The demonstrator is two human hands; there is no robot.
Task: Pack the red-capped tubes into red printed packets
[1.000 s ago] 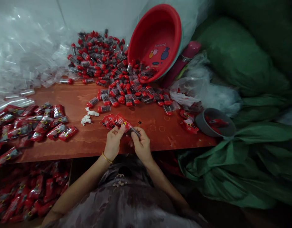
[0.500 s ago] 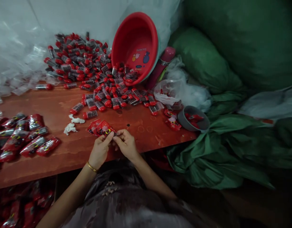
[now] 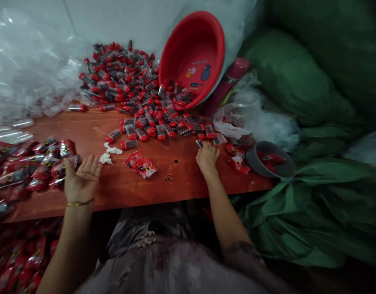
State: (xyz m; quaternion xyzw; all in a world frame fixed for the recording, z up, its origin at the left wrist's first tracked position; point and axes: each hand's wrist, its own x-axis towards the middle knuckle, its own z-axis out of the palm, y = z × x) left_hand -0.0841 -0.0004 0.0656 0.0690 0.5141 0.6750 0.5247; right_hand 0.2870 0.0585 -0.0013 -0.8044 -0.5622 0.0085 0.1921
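One tube (image 3: 199,143) sits pinched in our right hand (image 3: 208,157) while we spread our left hand (image 3: 81,179) wide; a loose grip could drop it on the table (image 3: 184,179).

Through the head camera I see the left hand (image 3: 82,177) spread, palm showing, at frame left beside glossy red packets (image 3: 43,163); right of centre, the right hand (image 3: 208,160) has fingertips at a small container (image 3: 199,143). Red sachets (image 3: 141,164) lie between, below a red-capped heap (image 3: 120,81) reaching into a tilted red basin (image 3: 191,49).
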